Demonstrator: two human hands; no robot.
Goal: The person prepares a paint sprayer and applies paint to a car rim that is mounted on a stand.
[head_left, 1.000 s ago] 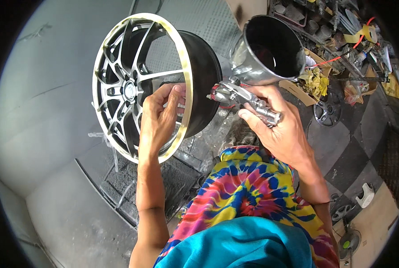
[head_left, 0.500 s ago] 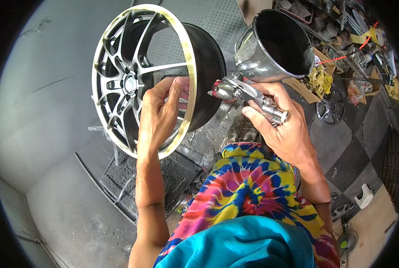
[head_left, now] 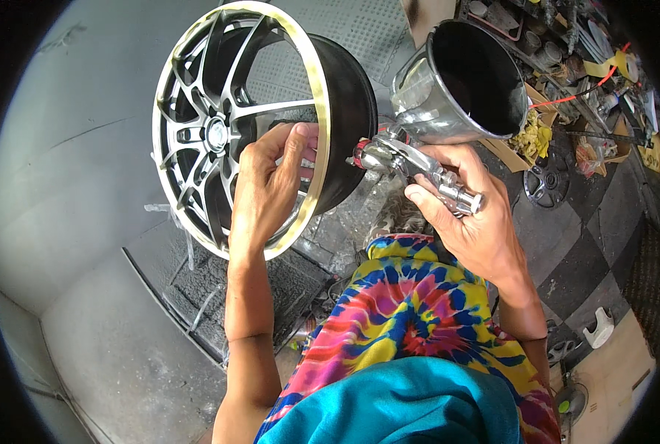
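My left hand is closed at the alloy wheel, its fingers curled through the gap between spokes, just inside the rim. The wheel has dark spokes, a pale yellowish outer lip and a black barrel, and it stands tilted. What the fingertips press on is partly hidden. In my right hand is a shiny metal spray gun, its red-ringed nozzle end pointing left, close to the wheel's barrel. A large open cup, silvery outside and dark inside, sits above the gun and appears joined to it.
Cluttered shelves with tools and cans fill the upper right, along with a red hose. Below them are a cardboard box with crumpled yellow paper and a grey wheel cover. A dark textured mat lies at lower left.
The spray gun and its cup have shifted slightly right and down with my right hand. The wheel has edged up and a little right, my left hand staying at it.
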